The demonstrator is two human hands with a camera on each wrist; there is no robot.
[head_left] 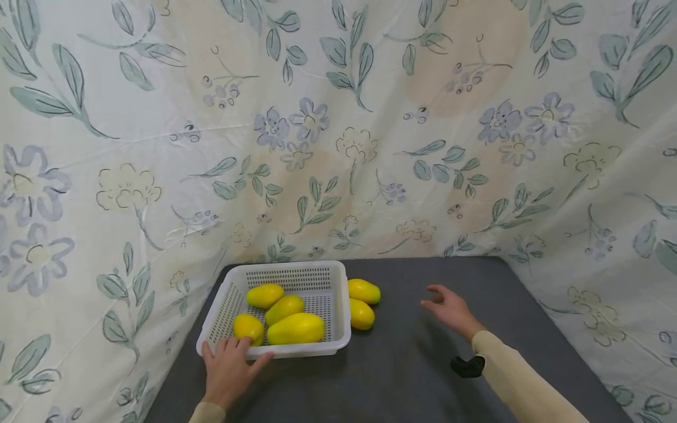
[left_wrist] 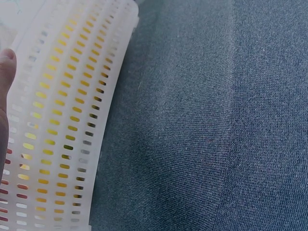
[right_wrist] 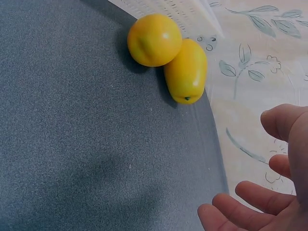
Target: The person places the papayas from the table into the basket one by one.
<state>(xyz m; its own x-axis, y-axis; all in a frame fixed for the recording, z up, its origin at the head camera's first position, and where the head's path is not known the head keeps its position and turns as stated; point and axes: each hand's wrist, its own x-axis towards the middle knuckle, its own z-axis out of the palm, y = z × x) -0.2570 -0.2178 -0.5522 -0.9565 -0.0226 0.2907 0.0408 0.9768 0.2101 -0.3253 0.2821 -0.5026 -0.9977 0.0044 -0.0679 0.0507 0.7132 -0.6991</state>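
Observation:
A white perforated plastic basket [head_left: 341,305] stands at the table's left side with several yellow mangoes [head_left: 296,329] inside. My left hand [head_left: 227,367] grips its near rim at the left corner, fingers over the edge and thumb outside; the left wrist view shows the basket wall [left_wrist: 72,106] and part of the thumb [left_wrist: 6,72]. Two more mangoes lie against the basket's right side, a far one [head_left: 364,291] and a near one [head_left: 361,315]. My right hand [head_left: 449,308] hovers to their right, holding nothing. Its fingers [right_wrist: 260,197] are spread and slightly bent, apart from both fruits.
The dark grey cloth-covered table [head_left: 402,376] extends to the right of the basket. A floral curtain [head_left: 370,147] hangs right behind the table's back edge and along the sides. A black strap-like device [head_left: 468,366] sits at my right wrist.

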